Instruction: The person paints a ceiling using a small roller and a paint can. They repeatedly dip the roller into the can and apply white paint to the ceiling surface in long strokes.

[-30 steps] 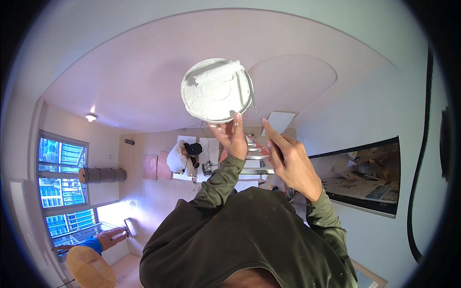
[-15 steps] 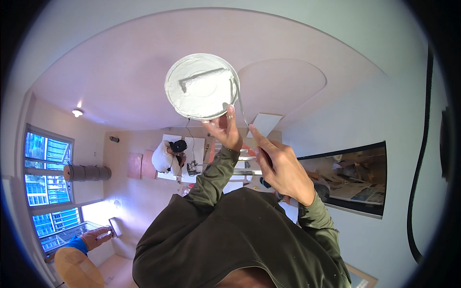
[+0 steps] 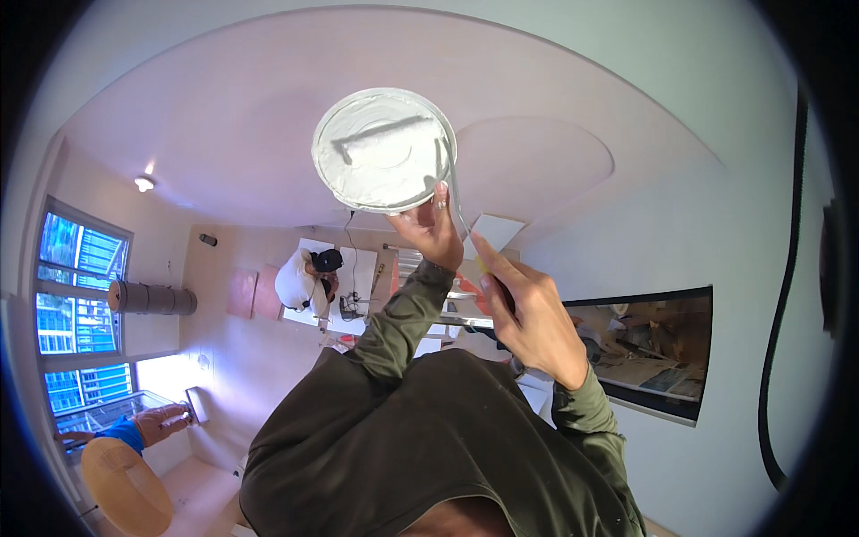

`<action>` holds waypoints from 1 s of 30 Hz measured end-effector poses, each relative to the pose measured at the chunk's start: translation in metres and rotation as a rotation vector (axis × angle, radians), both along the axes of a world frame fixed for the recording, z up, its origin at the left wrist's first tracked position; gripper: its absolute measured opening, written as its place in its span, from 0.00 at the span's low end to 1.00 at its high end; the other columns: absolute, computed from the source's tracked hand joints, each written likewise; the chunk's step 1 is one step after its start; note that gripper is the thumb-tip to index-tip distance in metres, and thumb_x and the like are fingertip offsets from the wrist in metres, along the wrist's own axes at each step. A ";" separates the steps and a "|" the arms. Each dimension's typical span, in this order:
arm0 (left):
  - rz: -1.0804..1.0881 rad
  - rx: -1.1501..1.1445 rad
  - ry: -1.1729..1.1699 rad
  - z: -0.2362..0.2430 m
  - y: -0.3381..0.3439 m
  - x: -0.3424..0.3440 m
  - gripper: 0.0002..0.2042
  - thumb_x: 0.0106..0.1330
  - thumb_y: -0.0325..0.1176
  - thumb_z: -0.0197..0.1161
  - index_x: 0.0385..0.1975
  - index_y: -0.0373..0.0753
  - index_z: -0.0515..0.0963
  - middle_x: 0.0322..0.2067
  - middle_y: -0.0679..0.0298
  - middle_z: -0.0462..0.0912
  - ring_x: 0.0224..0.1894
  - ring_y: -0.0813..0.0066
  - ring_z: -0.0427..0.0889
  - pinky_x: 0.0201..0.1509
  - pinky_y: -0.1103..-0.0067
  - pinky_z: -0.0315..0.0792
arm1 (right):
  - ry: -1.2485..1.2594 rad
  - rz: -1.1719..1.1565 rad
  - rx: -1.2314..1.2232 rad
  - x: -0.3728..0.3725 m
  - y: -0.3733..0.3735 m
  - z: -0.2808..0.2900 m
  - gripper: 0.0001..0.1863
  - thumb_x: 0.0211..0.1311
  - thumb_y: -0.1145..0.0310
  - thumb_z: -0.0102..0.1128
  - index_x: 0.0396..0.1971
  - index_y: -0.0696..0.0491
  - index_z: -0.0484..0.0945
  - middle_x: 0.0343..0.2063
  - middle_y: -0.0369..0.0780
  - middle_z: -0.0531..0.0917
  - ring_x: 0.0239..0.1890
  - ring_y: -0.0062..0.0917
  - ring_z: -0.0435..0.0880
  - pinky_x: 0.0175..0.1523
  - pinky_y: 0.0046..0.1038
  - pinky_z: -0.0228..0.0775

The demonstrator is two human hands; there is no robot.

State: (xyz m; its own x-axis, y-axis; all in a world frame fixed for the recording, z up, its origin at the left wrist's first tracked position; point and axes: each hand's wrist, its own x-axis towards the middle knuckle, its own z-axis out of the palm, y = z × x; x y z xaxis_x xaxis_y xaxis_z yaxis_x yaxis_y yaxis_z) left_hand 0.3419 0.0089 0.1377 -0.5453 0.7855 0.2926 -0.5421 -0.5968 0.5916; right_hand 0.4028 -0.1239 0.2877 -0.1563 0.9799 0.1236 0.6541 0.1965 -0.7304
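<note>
My left hand [image 3: 431, 233] holds up a round lid [image 3: 367, 190] from beneath, its thumb over the near rim. White paint coats the lid's face. Lying across that paint is a small paint roller [image 3: 389, 140], its sleeve covered in white. A thin wire frame bends from the sleeve's right end down past the lid to my right hand [image 3: 537, 318]. That hand is closed round the roller's handle, forefinger stretched along it; most of the handle is hidden by the fingers. Both hands are raised in front of me, and my left fingertips carry white smears.
A co-worker in a dark cap [image 3: 300, 279] is below, beside white boards and a cable. Lower left, another person's blue sleeve [image 3: 130, 432] and hand show near a tan round shape [image 3: 127, 488]. A dark-framed opening [image 3: 649, 349] is at right; a ladder [image 3: 461, 319] stands behind my hands.
The lid and roller have shifted slightly up and right, still in my hands. The room's left side has slid a little left in view. Both grips look the same.
</note>
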 end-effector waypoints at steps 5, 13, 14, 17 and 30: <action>-0.033 -0.027 0.014 -0.007 0.001 -0.005 0.34 0.65 0.14 0.59 0.67 0.34 0.48 0.63 0.48 0.64 0.63 0.66 0.70 0.65 0.72 0.66 | -0.003 0.024 0.002 0.001 -0.004 0.008 0.26 0.63 0.79 0.55 0.63 0.59 0.70 0.24 0.52 0.77 0.24 0.45 0.75 0.34 0.40 0.68; -0.044 0.010 0.022 -0.004 -0.002 -0.008 0.34 0.66 0.17 0.60 0.68 0.36 0.48 0.63 0.47 0.64 0.61 0.65 0.71 0.63 0.71 0.69 | -0.040 0.002 -0.049 0.007 0.001 0.011 0.26 0.63 0.79 0.54 0.63 0.59 0.70 0.26 0.53 0.79 0.24 0.46 0.76 0.35 0.39 0.69; -0.033 -0.009 0.064 -0.010 -0.001 -0.013 0.33 0.67 0.17 0.58 0.68 0.38 0.48 0.62 0.47 0.65 0.61 0.65 0.72 0.62 0.69 0.72 | -0.023 0.015 -0.072 0.012 -0.001 0.013 0.26 0.63 0.79 0.54 0.63 0.59 0.70 0.27 0.53 0.79 0.24 0.46 0.77 0.35 0.38 0.70; -0.126 -0.049 0.021 -0.002 -0.005 -0.021 0.31 0.69 0.18 0.56 0.67 0.42 0.50 0.61 0.48 0.67 0.60 0.65 0.72 0.60 0.63 0.75 | -0.087 0.024 -0.092 0.028 -0.001 0.024 0.25 0.65 0.80 0.52 0.63 0.58 0.71 0.36 0.54 0.84 0.34 0.41 0.85 0.42 0.32 0.76; -0.279 -0.030 -0.078 0.004 -0.007 -0.058 0.26 0.70 0.22 0.57 0.64 0.46 0.54 0.51 0.56 0.75 0.51 0.71 0.77 0.57 0.61 0.79 | -0.137 0.037 -0.083 0.041 -0.007 0.036 0.29 0.62 0.80 0.53 0.65 0.57 0.69 0.28 0.49 0.82 0.28 0.44 0.80 0.38 0.37 0.73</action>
